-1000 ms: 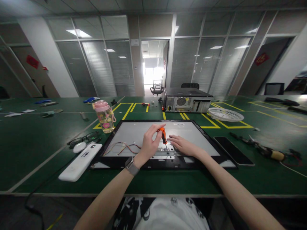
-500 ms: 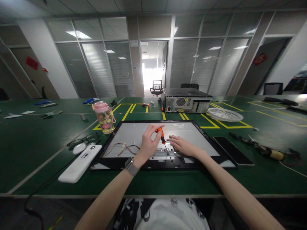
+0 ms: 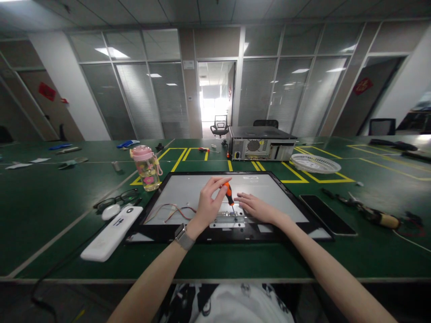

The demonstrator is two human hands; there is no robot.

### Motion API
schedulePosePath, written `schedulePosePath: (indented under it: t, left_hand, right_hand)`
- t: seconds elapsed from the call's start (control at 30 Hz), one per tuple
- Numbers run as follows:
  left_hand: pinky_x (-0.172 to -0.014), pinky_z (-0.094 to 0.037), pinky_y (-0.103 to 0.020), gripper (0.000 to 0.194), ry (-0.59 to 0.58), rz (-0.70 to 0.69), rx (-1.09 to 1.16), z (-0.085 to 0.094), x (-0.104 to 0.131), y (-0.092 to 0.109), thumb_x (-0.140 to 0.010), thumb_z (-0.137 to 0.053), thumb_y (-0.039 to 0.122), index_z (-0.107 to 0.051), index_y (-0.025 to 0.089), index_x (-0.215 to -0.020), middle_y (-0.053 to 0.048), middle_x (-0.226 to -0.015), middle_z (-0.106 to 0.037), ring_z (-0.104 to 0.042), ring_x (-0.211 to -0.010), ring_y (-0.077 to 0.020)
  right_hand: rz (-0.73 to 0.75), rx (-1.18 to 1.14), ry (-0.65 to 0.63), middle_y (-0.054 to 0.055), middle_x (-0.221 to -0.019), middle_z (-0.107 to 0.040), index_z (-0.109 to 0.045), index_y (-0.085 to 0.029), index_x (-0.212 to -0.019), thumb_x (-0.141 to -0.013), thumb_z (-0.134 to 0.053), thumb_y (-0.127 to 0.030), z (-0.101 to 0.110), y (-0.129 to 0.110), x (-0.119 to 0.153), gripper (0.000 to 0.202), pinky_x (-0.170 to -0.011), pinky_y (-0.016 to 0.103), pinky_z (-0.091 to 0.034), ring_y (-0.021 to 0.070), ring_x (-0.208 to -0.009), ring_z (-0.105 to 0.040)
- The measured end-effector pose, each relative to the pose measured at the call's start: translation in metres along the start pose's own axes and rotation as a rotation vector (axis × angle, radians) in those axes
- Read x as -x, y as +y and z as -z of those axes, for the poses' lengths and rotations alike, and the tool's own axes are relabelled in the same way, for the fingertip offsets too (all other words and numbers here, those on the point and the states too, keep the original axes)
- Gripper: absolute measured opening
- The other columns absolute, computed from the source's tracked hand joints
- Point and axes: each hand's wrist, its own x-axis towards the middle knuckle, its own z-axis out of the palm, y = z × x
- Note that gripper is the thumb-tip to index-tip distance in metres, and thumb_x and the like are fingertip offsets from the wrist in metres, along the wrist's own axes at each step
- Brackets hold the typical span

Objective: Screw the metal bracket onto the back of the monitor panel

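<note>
A flat display panel (image 3: pixel 279 195) with a black frame lies on the table, its grey back upward. My left hand (image 3: pixel 209 199), with a watch on its wrist, is closed on the orange and black handle of a screwdriver (image 3: pixel 229 194). The screwdriver's shaft slants down to a metal bracket (image 3: pixel 224 224) at the panel's near middle; whether its tip sits in a screw is too small to tell. My right hand (image 3: pixel 257 208) rests on the panel right of the bracket, fingers stretched out. Thin red and dark wires (image 3: pixel 171 210) lie left of the bracket.
A white power bank-like block (image 3: pixel 111 233), glasses (image 3: pixel 124 197) and a pink-lidded bottle (image 3: pixel 146 168) stand or lie at left. A dark phone (image 3: pixel 326 214) and a cable-like tool (image 3: pixel 370 213) lie right. Behind are a computer case (image 3: pixel 262 141) and a white basket (image 3: pixel 315 163).
The screwdriver has shifted slightly and more of its handle shows beside my left fingers. My right hand stays on the panel. The whole view has moved a little.
</note>
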Motion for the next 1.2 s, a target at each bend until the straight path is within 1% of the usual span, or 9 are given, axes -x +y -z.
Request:
schedulePosePath:
  t: [0.37, 0.53, 0.63, 0.73, 0.83, 0.97, 1.03, 1.13, 1.2]
  left_hand:
    - [-0.078, -0.050, -0.028, 0.019, 0.061, 0.000, -0.008, -0.0040, 0.0008, -0.0024, -0.084, -0.068, 0.021, -0.070, 0.021, -0.103, -0.002, -0.089, -0.059, -0.060, -0.082, -0.0140]
    - [-0.078, -0.050, -0.028, 0.020, 0.053, -0.007, -0.001, -0.0051, 0.0019, -0.0031, -0.085, -0.067, 0.019, -0.069, 0.021, -0.105, -0.002, -0.088, -0.060, -0.059, -0.081, -0.0139]
    - [-0.079, -0.050, -0.029, 0.027, 0.049, -0.002, 0.012, -0.0063, 0.0035, -0.0041, -0.086, -0.065, 0.018, -0.066, 0.021, -0.112, -0.002, -0.090, -0.061, -0.059, -0.082, -0.0140]
    - [-0.084, -0.051, -0.030, 0.031, 0.020, 0.024, 0.054, -0.0073, 0.0051, -0.0058, -0.091, -0.056, 0.015, -0.061, 0.021, -0.121, -0.005, -0.100, -0.063, -0.061, -0.090, -0.0151]
    - [-0.088, -0.050, -0.032, 0.027, -0.009, 0.018, 0.066, -0.0074, 0.0058, -0.0061, -0.092, -0.052, 0.015, -0.064, 0.021, -0.116, -0.006, -0.106, -0.064, -0.061, -0.098, -0.0166]
    - [-0.085, -0.049, -0.030, 0.018, 0.055, 0.006, 0.039, -0.0069, 0.0058, -0.0050, -0.089, -0.061, 0.023, -0.070, 0.021, -0.105, -0.004, -0.097, -0.062, -0.061, -0.091, -0.0160]
    - [-0.083, -0.049, -0.030, 0.019, 0.062, 0.029, 0.047, -0.0067, 0.0062, -0.0047, -0.091, -0.059, 0.024, -0.070, 0.021, -0.107, -0.004, -0.096, -0.062, -0.060, -0.089, -0.0157]
    - [-0.087, -0.048, -0.031, 0.026, 0.014, 0.070, 0.096, -0.0068, 0.0074, -0.0054, -0.097, -0.048, 0.024, -0.065, 0.021, -0.116, -0.007, -0.102, -0.064, -0.061, -0.096, -0.0172]
    - [-0.089, -0.048, -0.032, 0.026, 0.004, 0.079, 0.113, -0.0074, 0.0084, -0.0065, -0.098, -0.047, 0.025, -0.066, 0.020, -0.115, -0.007, -0.105, -0.065, -0.061, -0.099, -0.0180]
  right_hand:
    - [-0.002, 0.027, -0.010, 0.015, -0.146, -0.049, -0.056, -0.018, -0.137, -0.101, -0.028, -0.045, 0.0001, -0.0029, -0.0003, 0.053, -0.115, 0.051, -0.029, 0.0299, -0.140, -0.039]
    - [-0.023, 0.038, -0.022, 0.014, -0.148, -0.048, -0.054, -0.018, -0.138, -0.101, -0.026, -0.047, 0.0015, -0.0053, 0.0005, 0.054, -0.115, 0.048, -0.030, 0.0281, -0.140, -0.039]
    - [-0.020, 0.020, -0.022, 0.015, -0.148, -0.048, -0.055, -0.018, -0.138, -0.101, -0.027, -0.047, 0.0024, -0.0059, 0.0007, 0.055, -0.115, 0.050, -0.030, 0.0294, -0.140, -0.038]
    - [-0.020, 0.004, -0.022, 0.014, -0.147, -0.048, -0.054, -0.018, -0.138, -0.101, -0.028, -0.047, 0.0022, -0.0052, 0.0006, 0.054, -0.116, 0.050, -0.029, 0.0294, -0.140, -0.039]
    - [-0.023, 0.008, -0.029, 0.015, -0.148, -0.047, -0.054, -0.016, -0.138, -0.101, -0.027, -0.046, 0.0017, -0.0044, 0.0004, 0.055, -0.116, 0.049, -0.029, 0.0290, -0.140, -0.039]
    - [-0.031, 0.009, -0.044, 0.016, -0.149, -0.045, -0.054, -0.015, -0.138, -0.101, -0.026, -0.046, 0.0024, -0.0057, 0.0002, 0.056, -0.117, 0.049, -0.027, 0.0291, -0.142, -0.036]
    - [-0.041, 0.012, -0.054, 0.017, -0.150, -0.044, -0.053, -0.014, -0.139, -0.101, -0.026, -0.045, 0.0030, -0.0070, 0.0000, 0.056, -0.117, 0.049, -0.026, 0.0290, -0.142, -0.035]
    - [-0.037, 0.018, -0.055, 0.017, -0.150, -0.044, -0.054, -0.014, -0.139, -0.101, -0.026, -0.044, 0.0028, -0.0073, -0.0002, 0.056, -0.117, 0.048, -0.025, 0.0285, -0.142, -0.036]
    - [-0.034, 0.017, -0.041, 0.016, -0.150, -0.044, -0.054, -0.015, -0.138, -0.101, -0.027, -0.045, 0.0014, -0.0059, -0.0004, 0.055, -0.117, 0.048, -0.025, 0.0284, -0.142, -0.036]
